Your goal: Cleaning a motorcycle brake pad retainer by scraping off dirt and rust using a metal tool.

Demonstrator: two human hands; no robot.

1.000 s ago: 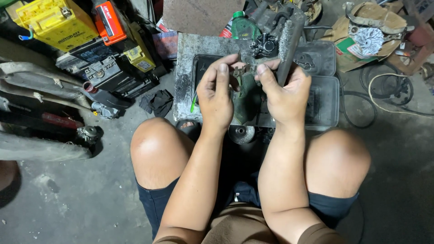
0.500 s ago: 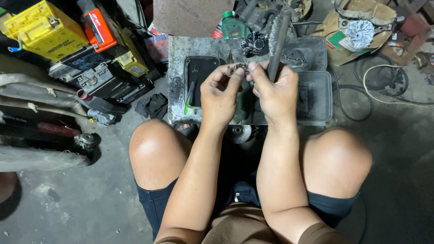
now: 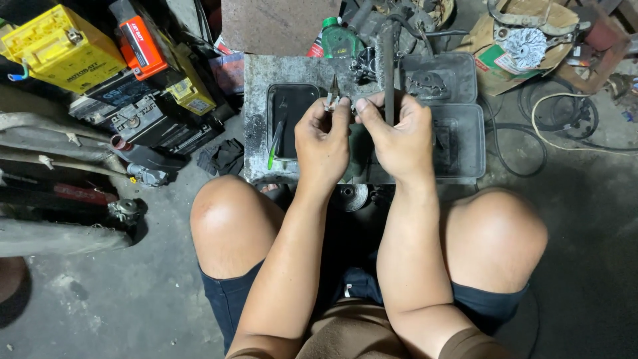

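My left hand (image 3: 323,143) is closed on a small pair of pliers (image 3: 331,93) whose tips point away from me. My right hand (image 3: 397,136) grips a long dark metal rod (image 3: 387,63) that stands upright between its fingers. The thumbs of both hands meet just below the plier tips, and whatever tiny part lies between them is hidden. Both hands hover above a dirty grey metal tray (image 3: 256,113) on the floor between my knees.
A black oily tub (image 3: 287,113) with a green-handled tool sits in the tray, grey plastic trays (image 3: 462,126) to its right. Yellow, orange and black batteries (image 3: 63,46) crowd the left. A green bottle (image 3: 339,40), engine parts, cardboard and cables lie behind and right.
Both hands have risen and shifted slightly, the rod has gone from tilted to nearly upright, and the plier tips now show above my left thumb.
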